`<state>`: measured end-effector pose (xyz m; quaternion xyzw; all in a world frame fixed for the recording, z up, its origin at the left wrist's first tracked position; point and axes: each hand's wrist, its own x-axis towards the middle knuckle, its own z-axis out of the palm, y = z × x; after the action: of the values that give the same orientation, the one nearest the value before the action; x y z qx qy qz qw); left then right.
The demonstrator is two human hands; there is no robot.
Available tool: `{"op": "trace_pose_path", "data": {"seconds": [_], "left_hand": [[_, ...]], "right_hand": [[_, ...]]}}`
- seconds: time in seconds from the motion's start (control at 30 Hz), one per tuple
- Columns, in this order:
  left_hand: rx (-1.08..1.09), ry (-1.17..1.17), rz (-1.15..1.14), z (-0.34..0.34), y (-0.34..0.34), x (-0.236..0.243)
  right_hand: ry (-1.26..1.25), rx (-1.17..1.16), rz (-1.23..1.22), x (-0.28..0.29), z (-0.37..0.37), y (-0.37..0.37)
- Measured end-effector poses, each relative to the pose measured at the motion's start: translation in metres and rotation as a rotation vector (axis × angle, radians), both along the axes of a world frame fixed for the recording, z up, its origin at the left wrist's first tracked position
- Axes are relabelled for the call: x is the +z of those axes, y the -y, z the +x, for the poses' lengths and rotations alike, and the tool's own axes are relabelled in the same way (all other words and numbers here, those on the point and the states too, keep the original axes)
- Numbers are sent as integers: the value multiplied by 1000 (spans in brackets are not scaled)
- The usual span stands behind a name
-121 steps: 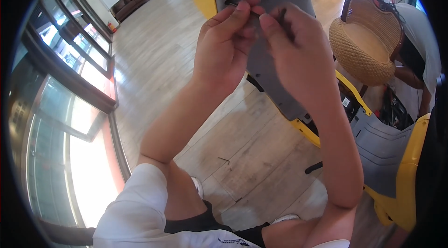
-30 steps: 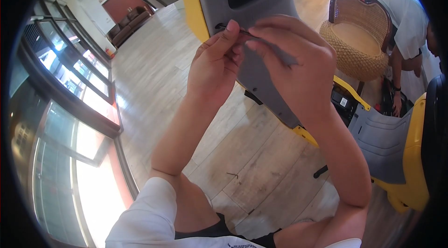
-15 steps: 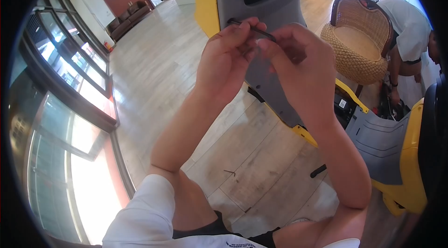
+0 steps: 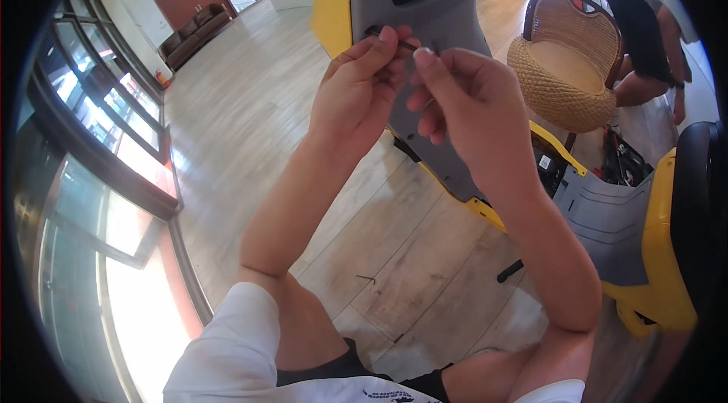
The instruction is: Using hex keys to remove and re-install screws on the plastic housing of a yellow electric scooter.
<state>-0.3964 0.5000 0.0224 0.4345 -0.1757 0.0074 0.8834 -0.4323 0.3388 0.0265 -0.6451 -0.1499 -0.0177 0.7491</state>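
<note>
My left hand (image 4: pixel 356 88) pinches a thin dark rod (image 4: pixel 406 43) at an opening in the grey front panel (image 4: pixel 462 5) of a yellow-and-grey vehicle. My right hand (image 4: pixel 478 111) has its thumb and index finger closed at the rod's near end, with the other fingers curled loosely below. What the rod is, and how far it enters the opening, I cannot tell. A small L-shaped tool (image 4: pixel 367 279) lies on the floor below my hands.
A wicker armchair (image 4: pixel 561 77) stands right, beside another person (image 4: pixel 641 31) in dark clothing. The vehicle's grey footboard (image 4: pixel 595 225) reaches lower right, over dark parts (image 4: pixel 622 156). Glass doors (image 4: pixel 91 213) line the left; a brown sofa (image 4: pixel 189 35) is at the back.
My right hand's fingers have shifted and curled further on the rod, and both hands moved slightly left since the last frame. The other person has moved from bending low to more upright.
</note>
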Motion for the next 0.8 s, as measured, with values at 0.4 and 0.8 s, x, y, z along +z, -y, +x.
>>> {"op": "trace_pose_path", "data": {"seconds": [0.4,0.8], "left_hand": [[-77,-10,-49,-14,4,7],[90,-46,154,2,-19,-5]], "right_hand": [[301,22,11,-6,-5,-6],[999,-536,-465,-16,16,3]]}}
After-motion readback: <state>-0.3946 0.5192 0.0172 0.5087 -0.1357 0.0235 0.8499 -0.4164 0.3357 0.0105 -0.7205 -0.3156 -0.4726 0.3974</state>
